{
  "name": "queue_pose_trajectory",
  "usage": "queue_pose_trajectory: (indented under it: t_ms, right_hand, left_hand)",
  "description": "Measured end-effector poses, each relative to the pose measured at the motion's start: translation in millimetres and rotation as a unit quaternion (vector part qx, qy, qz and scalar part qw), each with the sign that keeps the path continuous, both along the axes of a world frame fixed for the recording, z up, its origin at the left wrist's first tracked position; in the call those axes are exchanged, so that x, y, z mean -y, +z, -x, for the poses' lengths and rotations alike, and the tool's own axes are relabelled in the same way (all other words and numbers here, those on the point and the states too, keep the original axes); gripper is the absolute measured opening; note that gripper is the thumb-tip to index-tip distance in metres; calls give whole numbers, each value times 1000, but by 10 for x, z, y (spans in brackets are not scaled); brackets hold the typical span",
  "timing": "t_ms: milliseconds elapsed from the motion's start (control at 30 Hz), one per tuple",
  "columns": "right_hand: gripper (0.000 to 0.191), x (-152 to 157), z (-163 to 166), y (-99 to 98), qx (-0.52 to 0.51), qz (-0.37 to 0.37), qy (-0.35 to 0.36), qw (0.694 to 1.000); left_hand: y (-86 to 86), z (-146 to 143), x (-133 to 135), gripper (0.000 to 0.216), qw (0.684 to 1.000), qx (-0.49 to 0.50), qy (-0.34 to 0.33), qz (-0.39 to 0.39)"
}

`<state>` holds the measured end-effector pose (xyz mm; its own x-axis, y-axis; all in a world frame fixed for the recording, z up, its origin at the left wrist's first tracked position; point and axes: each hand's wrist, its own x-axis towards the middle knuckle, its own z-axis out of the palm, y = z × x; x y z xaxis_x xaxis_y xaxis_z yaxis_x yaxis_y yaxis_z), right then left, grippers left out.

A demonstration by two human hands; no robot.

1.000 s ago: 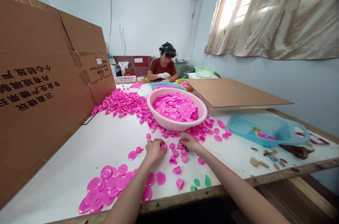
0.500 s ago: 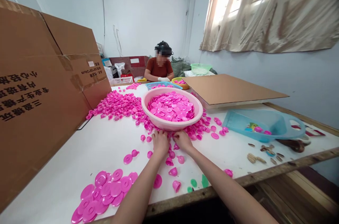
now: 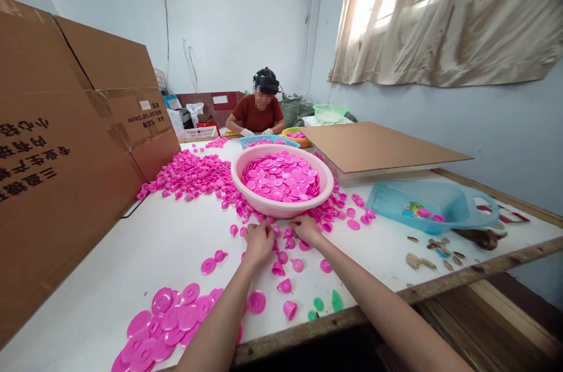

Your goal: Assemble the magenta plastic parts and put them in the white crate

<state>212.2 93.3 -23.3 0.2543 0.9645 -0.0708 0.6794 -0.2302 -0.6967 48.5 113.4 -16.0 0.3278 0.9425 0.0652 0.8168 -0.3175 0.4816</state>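
A pale pink basin (image 3: 281, 209) full of flat pink toy saucers (image 3: 285, 178) stands mid-table. In front of its rim, my left hand (image 3: 259, 241) is bent down among small pink toy cups (image 3: 282, 257), fingers curled together. Just to the right, my right hand (image 3: 307, 229) has its fingertips pressed together close to the basin's lower edge. What either hand's fingertips hold, if anything, is too small or hidden to make out. More cups (image 3: 193, 175) are heaped left of the basin. Loose saucers (image 3: 176, 319) lie in an overlapping pile at the near left.
A large cardboard box (image 3: 83, 143) walls the left side. At right are a cardboard sheet (image 3: 387, 146), a blue translucent scoop (image 3: 433, 208) and peanut shells (image 3: 422, 260). Green pieces (image 3: 336, 300) lie by the front edge. Across the table a person (image 3: 259, 108) works behind a blue basket (image 3: 268, 141).
My hands have moved slightly apart, and the left has drawn back a little from the basin. The view has shifted slightly. The person opposite has moved their gloved hands apart.
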Motion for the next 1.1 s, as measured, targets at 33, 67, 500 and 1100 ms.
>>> queue_pose_trajectory:
  t_ms: [33, 67, 500, 1100]
  right_hand:
    - [22, 57, -28, 34, 16, -6, 3, 1000]
    - [22, 125, -57, 66, 38, -10, 6, 999]
    - [37, 545, -135, -87, -45, -37, 58, 997]
    - [21, 931, 212, 60, 102, -96, 154, 978]
  left_hand:
    - [-1, 3, -6, 19, 1000, 2, 0, 6]
    - [0, 7, -11, 19, 1000, 3, -1, 6]
    - [-76, 32, -54, 20, 1000, 7, 9, -10]
    - [3, 137, -36, 20, 985, -98, 63, -129]
